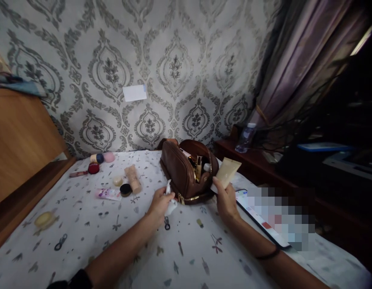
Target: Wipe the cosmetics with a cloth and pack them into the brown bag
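An open brown leather bag (180,170) stands on the patterned sheet, with a gold-coloured bottle (199,168) and other small items showing inside. At its front left corner my left hand (158,205) is closed round a crumpled white tissue (171,204). My right hand (226,200) grips a cream-coloured tube (227,171) just right of the bag, its wide flat end pointing up. Left of the bag lie a beige tube (133,180), a black-lidded jar (125,190), a small pale jar (118,181) and a pink and white tube (108,194).
Farther left are a red round item (94,168) and a pink one (109,157). A tablet (261,218) lies beside my right forearm. A clear bottle (246,137) stands on the dark ledge at right. Patterned wallpaper (174,72) rises behind.
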`<state>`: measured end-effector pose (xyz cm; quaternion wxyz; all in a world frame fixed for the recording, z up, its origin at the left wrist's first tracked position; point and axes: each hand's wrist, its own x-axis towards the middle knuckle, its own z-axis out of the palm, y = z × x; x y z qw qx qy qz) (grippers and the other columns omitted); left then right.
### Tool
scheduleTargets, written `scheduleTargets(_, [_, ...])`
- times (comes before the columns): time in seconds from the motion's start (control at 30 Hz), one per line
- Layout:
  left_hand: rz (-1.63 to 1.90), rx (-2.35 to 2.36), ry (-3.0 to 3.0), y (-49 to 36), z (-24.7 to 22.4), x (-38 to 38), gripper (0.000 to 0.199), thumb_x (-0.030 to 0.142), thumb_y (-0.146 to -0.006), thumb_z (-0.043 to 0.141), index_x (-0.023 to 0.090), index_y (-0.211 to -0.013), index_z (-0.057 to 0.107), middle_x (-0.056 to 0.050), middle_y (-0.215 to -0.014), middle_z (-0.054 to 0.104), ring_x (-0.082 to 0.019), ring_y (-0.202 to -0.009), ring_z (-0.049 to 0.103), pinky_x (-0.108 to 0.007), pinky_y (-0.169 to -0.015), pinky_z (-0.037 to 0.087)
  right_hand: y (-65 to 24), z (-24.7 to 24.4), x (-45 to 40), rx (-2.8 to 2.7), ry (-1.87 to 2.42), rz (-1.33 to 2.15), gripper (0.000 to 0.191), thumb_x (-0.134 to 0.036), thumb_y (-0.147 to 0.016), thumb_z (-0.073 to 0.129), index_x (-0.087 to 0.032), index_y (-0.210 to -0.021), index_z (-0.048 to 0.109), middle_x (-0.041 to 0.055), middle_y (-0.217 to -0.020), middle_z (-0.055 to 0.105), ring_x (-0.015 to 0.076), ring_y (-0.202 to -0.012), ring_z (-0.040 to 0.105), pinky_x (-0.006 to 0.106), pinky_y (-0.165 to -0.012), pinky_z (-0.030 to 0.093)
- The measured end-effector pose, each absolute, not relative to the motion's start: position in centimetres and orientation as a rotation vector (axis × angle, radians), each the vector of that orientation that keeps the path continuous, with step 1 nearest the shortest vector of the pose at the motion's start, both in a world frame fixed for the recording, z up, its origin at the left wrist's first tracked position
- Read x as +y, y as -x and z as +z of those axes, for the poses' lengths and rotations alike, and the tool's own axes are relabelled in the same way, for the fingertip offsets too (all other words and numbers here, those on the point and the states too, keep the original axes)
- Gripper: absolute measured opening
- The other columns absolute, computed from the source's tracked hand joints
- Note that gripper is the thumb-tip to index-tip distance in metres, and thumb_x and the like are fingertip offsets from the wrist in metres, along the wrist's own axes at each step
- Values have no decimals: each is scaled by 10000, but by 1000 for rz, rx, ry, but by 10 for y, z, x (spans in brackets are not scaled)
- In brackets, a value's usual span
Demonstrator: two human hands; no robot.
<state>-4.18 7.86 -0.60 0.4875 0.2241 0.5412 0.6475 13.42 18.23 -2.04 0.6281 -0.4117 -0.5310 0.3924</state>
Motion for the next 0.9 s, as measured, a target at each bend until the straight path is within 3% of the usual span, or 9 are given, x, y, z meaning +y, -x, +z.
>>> scheduleTargets(0.23, [1580,1383,-619,70,-10,121,30,144,-631,677,143,-641,649,11,-489,584,-121,-450,540,-219,-473,387,-102,-13,212,-1194,961,942,478,-581,-735,622,-160,-961,634,66,-962,667,258,-932,576,383,-828,462])
scheduleTargets(0.4, [1479,1517,-749,88,-15,135,91,130,-639,683,148,-573,623,5,-471,575,-138,-423,537,-237,-466,381,-108,-14,224,-1196,976,1014,457,-563,-706,662,-162,-925,664,40,-876,675,243,-865,582,366,-784,472])
scheduleTargets(0.5, [1423,1677,-844,107,-13,148,72,132,-685,687,142,-633,638,14,-500,586,-131,-425,530,-230,-461,373,-115,-15,231,-1156,980,1051,383,-525,-697,675,-165,-827,663,22,-768,658,226,-783,578,349,-712,474])
scheduleTargets(0.6, [1344,1868,-937,132,-3,170,77,199,-818,649,124,-819,670,-4,-631,639,-146,-532,598,-242,-515,446,-119,-14,240,-1041,961,1106,313,-477,-689,672,-180,-785,642,10,-717,645,213,-722,593,326,-626,478])
scheduleTargets(0.7, [1219,2060,-1052,163,16,196,234,311,-926,606,128,-1070,635,-57,-995,677,-172,-835,661,-338,-735,560,-121,-6,255,-891,863,1263,236,-413,-679,665,-205,-784,626,-9,-724,651,188,-706,628,299,-622,512])
scheduleTargets(0.77, [1134,2176,-1130,185,28,213,309,335,-941,593,166,-1200,592,-91,-1211,615,-214,-1025,632,-414,-864,554,-120,2,268,-771,807,1413,177,-349,-665,666,-226,-780,611,-37,-688,647,164,-655,625,279,-609,526])
scheduleTargets(0.9, [981,2277,-1225,217,39,236,341,337,-937,600,192,-1245,572,-95,-1271,585,-232,-1089,612,-430,-900,542,-108,17,294,-682,836,1649,115,-299,-691,622,-237,-785,601,-40,-618,652,160,-550,596,274,-530,511])
